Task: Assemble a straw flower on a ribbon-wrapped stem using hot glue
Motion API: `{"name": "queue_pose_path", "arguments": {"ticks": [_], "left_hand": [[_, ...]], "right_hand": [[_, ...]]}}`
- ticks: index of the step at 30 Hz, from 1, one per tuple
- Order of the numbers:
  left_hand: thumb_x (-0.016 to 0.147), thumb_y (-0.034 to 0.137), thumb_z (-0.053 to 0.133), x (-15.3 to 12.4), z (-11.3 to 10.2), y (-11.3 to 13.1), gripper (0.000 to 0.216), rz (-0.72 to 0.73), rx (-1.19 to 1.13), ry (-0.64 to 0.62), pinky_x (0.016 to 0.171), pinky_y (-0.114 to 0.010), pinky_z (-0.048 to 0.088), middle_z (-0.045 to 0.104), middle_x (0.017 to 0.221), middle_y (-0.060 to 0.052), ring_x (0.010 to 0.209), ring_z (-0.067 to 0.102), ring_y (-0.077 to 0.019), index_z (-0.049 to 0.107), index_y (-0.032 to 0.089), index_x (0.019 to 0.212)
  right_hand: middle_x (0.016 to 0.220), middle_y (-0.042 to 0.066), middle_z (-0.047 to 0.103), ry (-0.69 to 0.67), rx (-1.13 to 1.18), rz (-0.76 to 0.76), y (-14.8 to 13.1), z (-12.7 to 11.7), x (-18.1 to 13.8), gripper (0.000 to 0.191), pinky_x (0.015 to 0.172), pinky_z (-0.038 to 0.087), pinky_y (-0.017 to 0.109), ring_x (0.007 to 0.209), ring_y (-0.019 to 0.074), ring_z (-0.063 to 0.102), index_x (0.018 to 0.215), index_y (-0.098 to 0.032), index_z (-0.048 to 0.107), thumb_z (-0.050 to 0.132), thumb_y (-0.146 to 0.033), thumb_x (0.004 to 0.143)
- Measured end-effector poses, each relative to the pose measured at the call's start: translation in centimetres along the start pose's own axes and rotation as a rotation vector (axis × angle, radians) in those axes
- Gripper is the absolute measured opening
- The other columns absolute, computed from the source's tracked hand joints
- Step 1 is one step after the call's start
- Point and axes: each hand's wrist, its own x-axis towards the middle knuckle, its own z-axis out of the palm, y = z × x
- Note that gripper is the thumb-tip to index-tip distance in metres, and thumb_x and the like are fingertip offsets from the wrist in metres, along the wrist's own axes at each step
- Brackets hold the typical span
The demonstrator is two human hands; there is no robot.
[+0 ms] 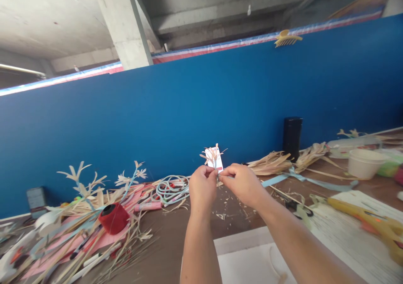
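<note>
A small flower of pale dried strips (216,149) stands upright between my hands, in front of a white card (219,164). My left hand (203,187) is closed in a pinch at the base of its stem. From the other side my right hand (242,184) meets it, thumb and forefinger pressed together at the same spot. The fingers hide the lower stem, so I cannot see exactly how each one grips. Below the hands, small pale scraps (222,214) lie on the brown table (166,242).
Finished-looking straw flowers (83,183), a red spool (115,220) and a coiled cord (171,189) crowd the left. Rightward are dried husks (270,163), blue ribbon (327,185), a black cylinder (291,137), a white tub (365,164) and a yellow glue gun (368,219). A blue partition (189,107) rises behind.
</note>
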Motion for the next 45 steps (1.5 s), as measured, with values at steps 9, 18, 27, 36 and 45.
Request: {"name": "queue_pose_path", "arguments": {"ticks": [9, 18, 27, 36, 45], "left_hand": [[0.068, 0.031, 0.059, 0.1, -0.5, 0.1, 0.014, -0.030, -0.123, 0.000, 0.058, -0.024, 0.037, 0.064, 0.065, -0.001, 0.062, 0.055, -0.0144, 0.060, 0.017, 0.068], [0.066, 0.030, 0.061, -0.1, -0.4, 0.5, 0.015, -0.057, -0.220, 0.012, 0.056, -0.022, 0.036, 0.060, 0.060, 0.000, 0.059, 0.053, -0.0125, 0.059, 0.016, 0.065], [0.065, 0.030, 0.063, -0.1, -0.2, 0.4, 0.016, -0.084, -0.309, -0.003, 0.055, -0.021, 0.034, 0.054, 0.055, 0.003, 0.056, 0.048, -0.0100, 0.055, 0.015, 0.062], [0.063, 0.028, 0.065, -0.2, 0.0, 1.0, 0.016, -0.129, -0.352, 0.005, 0.055, -0.021, 0.035, 0.056, 0.056, 0.002, 0.056, 0.048, -0.0096, 0.057, 0.014, 0.063], [0.065, 0.044, 0.066, 0.1, 0.3, -0.3, 0.037, -0.242, -0.622, -0.210, 0.056, -0.020, 0.036, 0.062, 0.067, -0.002, 0.059, 0.052, -0.0087, 0.065, 0.013, 0.085]], "right_hand": [[0.076, 0.002, 0.060, 0.110, -0.065, -0.029, -0.1, 1.0, -0.4, 0.023, 0.056, 0.032, 0.024, 0.064, 0.0144, 0.051, 0.069, -0.024, 0.068, 0.048, -0.033, 0.076], [0.078, 0.002, 0.059, 0.141, -0.111, -0.037, -0.2, 1.2, -0.6, 0.021, 0.058, 0.032, 0.024, 0.068, 0.0140, 0.053, 0.070, -0.024, 0.067, 0.050, -0.033, 0.077], [0.077, 0.000, 0.057, 0.197, -0.164, -0.012, -0.5, 1.4, -0.7, 0.018, 0.057, 0.030, 0.023, 0.067, 0.0129, 0.052, 0.070, -0.026, 0.066, 0.051, -0.033, 0.077], [0.076, 0.000, 0.058, 0.255, -0.154, -0.005, -0.3, 1.8, -0.6, 0.016, 0.056, 0.029, 0.023, 0.065, 0.0125, 0.050, 0.068, -0.024, 0.065, 0.052, -0.031, 0.074], [0.046, -0.004, 0.046, -0.021, 0.256, 0.208, 0.6, 0.0, 0.3, 0.024, 0.042, 0.024, 0.022, 0.044, 0.0085, 0.034, 0.067, -0.015, 0.065, 0.057, -0.038, 0.066]]}}
